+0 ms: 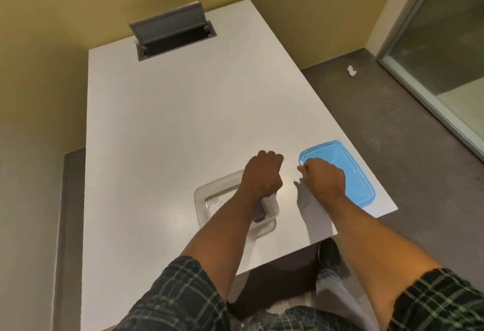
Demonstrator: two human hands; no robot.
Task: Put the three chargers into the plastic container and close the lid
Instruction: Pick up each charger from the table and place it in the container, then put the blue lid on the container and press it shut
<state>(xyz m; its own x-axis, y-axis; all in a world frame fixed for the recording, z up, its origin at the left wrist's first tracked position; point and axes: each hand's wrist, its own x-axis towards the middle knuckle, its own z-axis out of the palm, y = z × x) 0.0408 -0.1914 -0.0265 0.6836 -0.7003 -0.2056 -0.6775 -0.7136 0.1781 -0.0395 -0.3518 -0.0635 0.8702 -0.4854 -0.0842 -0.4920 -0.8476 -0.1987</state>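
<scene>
A clear plastic container (pixel 207 193) sits on the white table (pixel 157 121) near its front edge. Inside I see a white charger with metal prongs (pixel 215 203), a grey charger (pixel 259 214) and another white charger (pixel 270 203), partly hidden under my left forearm. My left hand (pixel 262 173) hovers over the container's far right corner with its fingers curled into a fist; whether it touches the rim is hidden. The blue lid (pixel 353 171) lies flat to the right of the container. My right hand (pixel 324 179) pinches the lid's near left corner.
An open grey cable hatch (pixel 172 35) is set into the table's far end. The table's right edge runs just past the lid, with grey floor beyond and a glass partition (pixel 445 55) at the right. Yellow walls stand behind and to the left.
</scene>
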